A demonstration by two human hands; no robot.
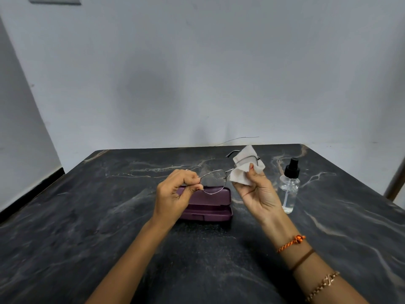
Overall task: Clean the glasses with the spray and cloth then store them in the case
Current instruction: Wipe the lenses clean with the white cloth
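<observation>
Over a dark marble-patterned table [87, 227], the left hand [175, 194] pinches the wire-rimmed glasses [213, 182]; the right hand [258, 191] presses a white cloth [245, 172] around one lens. Purple case [208, 205] closed below, spray bottle [289, 185] right, pale wall [197, 73] behind.

One head-worn wide-angle camera looks forward and down from the person's own position, close over the dark marble-patterned bench [109, 216], facing a pale blue-grey wall [197, 73] behind its far edge.
</observation>
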